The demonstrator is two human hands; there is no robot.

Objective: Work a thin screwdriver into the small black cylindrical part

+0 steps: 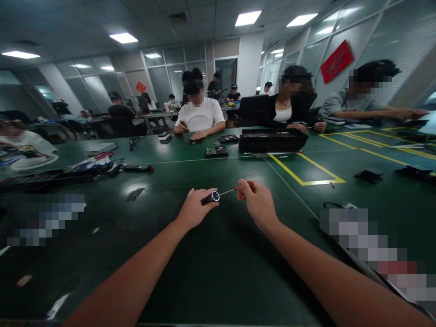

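Observation:
Wrapped around a dark cylinder [206,200] is my left hand [195,206]; the cylinder's round end, with a pale ring [215,196], faces right. My right hand [257,200] pinches a screwdriver [227,191] by its small red-and-dark handle. Its thin metal shaft points left, and the tip meets the ringed end; whether it sits inside cannot be made out. Both hands are above the green table [211,272], a short gap apart.
A long black housing [272,141] and a green circuit board [216,151] lie farther back. To the left are a black tool [138,168] and a pile of parts with red-handled pliers [104,155]. Yellow tape [323,182] marks the right side. Several people work across the table.

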